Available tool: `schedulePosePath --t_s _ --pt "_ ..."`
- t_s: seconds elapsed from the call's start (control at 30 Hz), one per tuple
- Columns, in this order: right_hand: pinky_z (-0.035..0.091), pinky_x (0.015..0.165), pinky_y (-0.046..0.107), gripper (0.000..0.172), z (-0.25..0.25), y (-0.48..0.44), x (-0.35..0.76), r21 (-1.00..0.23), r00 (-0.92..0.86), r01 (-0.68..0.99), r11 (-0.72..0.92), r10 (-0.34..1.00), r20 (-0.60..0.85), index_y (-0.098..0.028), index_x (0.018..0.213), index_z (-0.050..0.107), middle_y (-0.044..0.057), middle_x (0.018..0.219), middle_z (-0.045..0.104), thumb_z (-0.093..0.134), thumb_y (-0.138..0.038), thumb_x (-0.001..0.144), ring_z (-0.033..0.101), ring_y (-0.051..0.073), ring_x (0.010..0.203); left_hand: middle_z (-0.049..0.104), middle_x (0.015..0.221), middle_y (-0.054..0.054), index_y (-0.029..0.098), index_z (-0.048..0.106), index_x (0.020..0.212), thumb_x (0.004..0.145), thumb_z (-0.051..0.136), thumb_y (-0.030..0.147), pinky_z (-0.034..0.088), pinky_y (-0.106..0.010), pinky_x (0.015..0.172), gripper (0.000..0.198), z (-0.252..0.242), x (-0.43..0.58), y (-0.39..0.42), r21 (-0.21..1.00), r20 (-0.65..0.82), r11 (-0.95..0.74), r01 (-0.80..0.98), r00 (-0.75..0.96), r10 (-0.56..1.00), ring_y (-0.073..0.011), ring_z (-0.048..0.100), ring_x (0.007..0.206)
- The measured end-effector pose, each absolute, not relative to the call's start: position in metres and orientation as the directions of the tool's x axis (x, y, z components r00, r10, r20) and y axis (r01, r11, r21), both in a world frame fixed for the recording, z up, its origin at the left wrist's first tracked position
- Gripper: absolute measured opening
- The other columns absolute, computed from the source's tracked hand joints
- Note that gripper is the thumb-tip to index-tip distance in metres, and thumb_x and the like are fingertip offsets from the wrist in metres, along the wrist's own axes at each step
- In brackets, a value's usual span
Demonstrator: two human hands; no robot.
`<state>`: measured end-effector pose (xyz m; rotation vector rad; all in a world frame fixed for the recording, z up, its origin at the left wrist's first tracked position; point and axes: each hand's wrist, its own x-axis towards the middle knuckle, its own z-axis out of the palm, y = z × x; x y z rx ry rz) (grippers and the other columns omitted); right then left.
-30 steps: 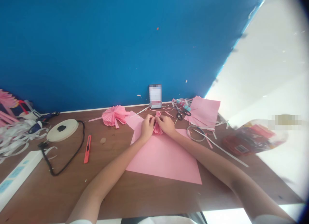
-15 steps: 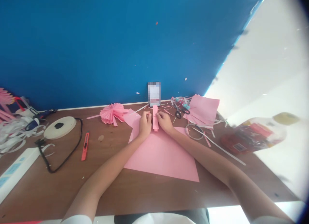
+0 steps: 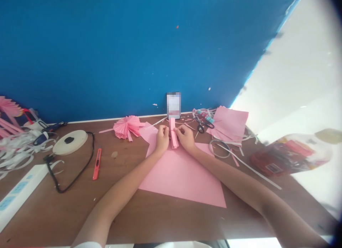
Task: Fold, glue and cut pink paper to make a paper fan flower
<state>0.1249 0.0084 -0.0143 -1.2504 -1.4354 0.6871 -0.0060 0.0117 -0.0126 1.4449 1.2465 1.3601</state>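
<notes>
A narrow strip of pink paper, folded in pleats (image 3: 174,139), stands lengthwise between my hands above a large pink sheet (image 3: 181,176). My right hand (image 3: 186,137) pinches the strip at its middle with thumb and forefinger. Just to the left of the strip, my left hand (image 3: 162,137) is closed with its fingertips pressed together. A small gap separates it from the strip, and whatever it pinches is too small to make out. Left of my hands lies a pink pleated paper rosette (image 3: 127,127).
A phone (image 3: 174,105) leans against the blue wall. Scissors (image 3: 201,127), stacked pink sheets (image 3: 231,123) and a plastic bottle (image 3: 288,153) are on the right. At left lie a red utility knife (image 3: 97,164), a round white device (image 3: 70,143), a power strip (image 3: 22,191) and white paper strips (image 3: 16,150).
The view has shifted slightly, so everything sits a little further right. The folded strip now leans a bit, its near end turned rightward. Both hands keep nearly the same places beside it.
</notes>
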Motion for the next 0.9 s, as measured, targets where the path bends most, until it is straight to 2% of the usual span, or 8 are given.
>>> schedulePosePath --t_s 0.1,0.23,0.47,0.6,0.73,0.9 --pt "0.042 0.067 0.027 0.025 -0.009 0.007 0.125 -0.904 0.145 0.277 0.327 0.915 0.376 -0.021 0.077 0.05 0.001 0.073 0.056 0.044 -0.043 0.087 0.051 0.015 0.068 0.055 0.075 0.001 0.021 0.041 0.083 0.09 0.041 0.039 0.043 -0.024 0.062 0.019 -0.013 -0.006 0.013 0.978 0.177 -0.172 0.118 -0.025 0.984 -0.0124 0.054 0.066" --pt "0.042 0.072 0.026 0.022 -0.003 0.005 0.123 -0.912 0.078 0.147 0.383 0.915 0.396 -0.022 0.081 0.046 0.0 0.078 0.052 0.039 -0.041 0.09 0.05 0.015 0.073 0.054 0.074 0.001 0.02 0.042 0.077 0.088 0.044 0.037 0.04 -0.024 0.065 0.021 -0.013 -0.007 0.014 0.948 0.219 -0.206 0.24 -0.026 0.975 -0.0128 0.052 0.069" --pt "0.042 0.074 0.027 0.022 -0.002 0.005 0.122 -0.892 0.047 0.24 0.384 0.913 0.406 -0.022 0.081 0.047 0.001 0.08 0.053 0.039 -0.04 0.09 0.05 0.016 0.076 0.053 0.076 0.0 0.02 0.044 0.08 0.089 0.043 0.038 0.038 -0.025 0.068 0.021 -0.01 -0.008 0.013 0.937 0.222 -0.213 0.278 0.002 0.975 -0.0138 0.051 0.073" --pt "0.042 0.071 0.027 0.022 -0.005 0.008 0.123 -0.913 0.024 0.204 0.354 0.93 0.366 -0.022 0.079 0.048 0.0 0.077 0.053 0.042 -0.041 0.088 0.05 0.015 0.071 0.052 0.077 0.0 0.02 0.044 0.08 0.089 0.043 0.038 0.038 -0.025 0.068 0.02 -0.011 -0.01 0.015 0.948 0.21 -0.193 0.252 -0.045 0.977 -0.014 0.051 0.073" --pt "0.042 0.061 0.026 0.023 -0.009 0.01 0.125 -0.957 0.025 0.062 0.282 0.958 0.284 -0.023 0.078 0.047 -0.002 0.067 0.049 0.043 -0.044 0.088 0.047 0.014 0.061 0.055 0.077 -0.001 0.021 0.043 0.078 0.089 0.043 0.035 0.039 -0.027 0.069 0.018 -0.015 -0.01 0.017 0.952 0.181 -0.146 0.27 -0.111 0.977 -0.0156 0.053 0.074" --pt "0.039 0.058 0.025 0.021 -0.011 0.01 0.127 -0.959 0.064 0.018 0.283 0.957 0.283 -0.022 0.075 0.046 -0.002 0.065 0.047 0.045 -0.041 0.087 0.044 0.013 0.058 0.061 0.093 -0.004 0.021 0.043 0.079 0.089 0.041 0.027 0.04 -0.03 0.076 0.012 -0.018 -0.009 0.016 0.944 0.221 -0.179 0.277 -0.128 0.967 -0.0171 0.056 0.084"
